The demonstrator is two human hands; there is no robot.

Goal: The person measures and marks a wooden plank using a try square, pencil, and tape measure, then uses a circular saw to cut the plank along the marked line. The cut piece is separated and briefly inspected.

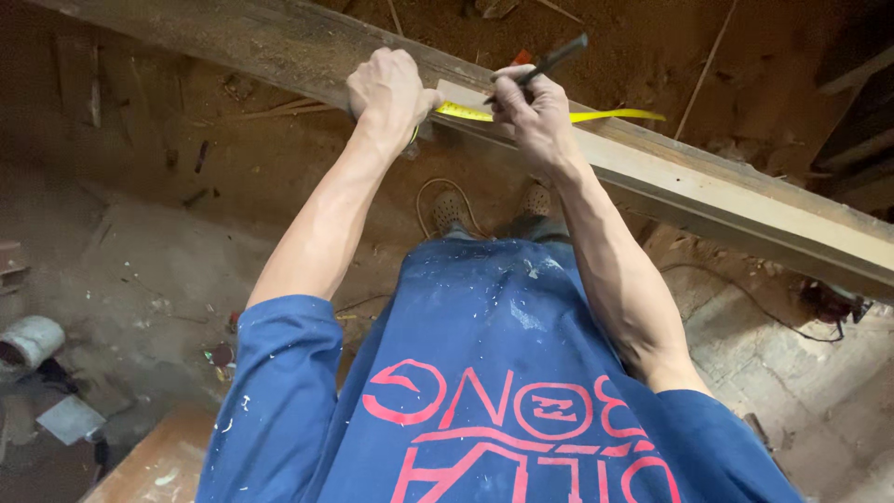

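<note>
My left hand (391,91) is clenched over the tape's (549,115) near end, pinning it to the beam (708,191). My right hand (533,112) pinches a dark pencil (545,63) above the yellow tape.

The long wooden beam (708,186) bars the way from 11 to 3 o'clock. Both hands sit on it at 12, the yellow tape (596,115) stretched toward 1. Beyond the beam, open dirt floor (643,47) offers passage.
</note>
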